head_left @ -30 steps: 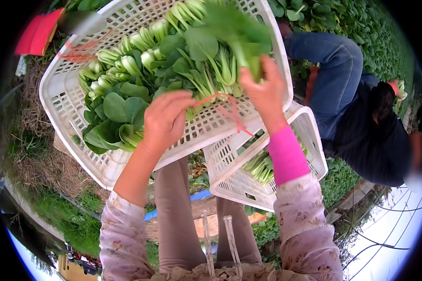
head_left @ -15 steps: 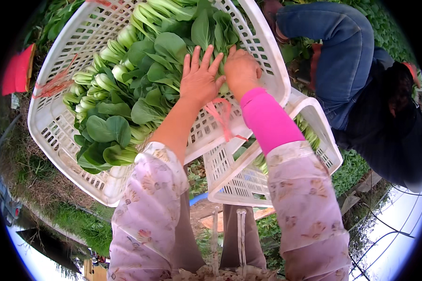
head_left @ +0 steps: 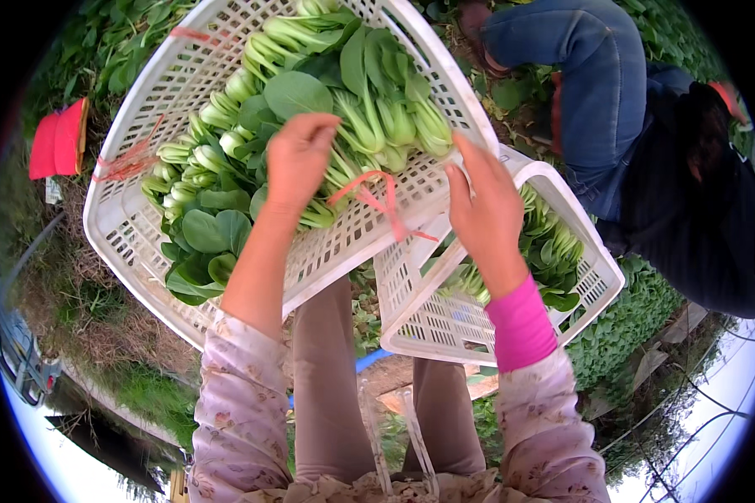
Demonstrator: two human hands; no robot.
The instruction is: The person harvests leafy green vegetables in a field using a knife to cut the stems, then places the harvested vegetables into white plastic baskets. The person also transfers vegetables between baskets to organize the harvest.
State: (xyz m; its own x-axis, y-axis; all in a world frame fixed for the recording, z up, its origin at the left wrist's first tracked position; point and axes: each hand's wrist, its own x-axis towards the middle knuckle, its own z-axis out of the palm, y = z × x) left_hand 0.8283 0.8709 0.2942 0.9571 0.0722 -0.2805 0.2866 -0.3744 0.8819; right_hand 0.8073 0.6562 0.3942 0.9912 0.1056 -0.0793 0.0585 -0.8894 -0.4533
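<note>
Outside, on a field of green plants, a big white basket (head_left: 143, 226) is full of leafy greens (head_left: 310, 109) with pale stems. The left hand (head_left: 298, 159) rests on them, fingers curled. The right hand (head_left: 482, 205) is open over a smaller white basket (head_left: 591, 277). Another person (head_left: 646, 142) crouches nearby.

White lattice basket (head_left: 134, 226) holds green bok choy (head_left: 310, 92); pink cuff (head_left: 522, 323), floral cream sleeves (head_left: 239, 411).
</note>
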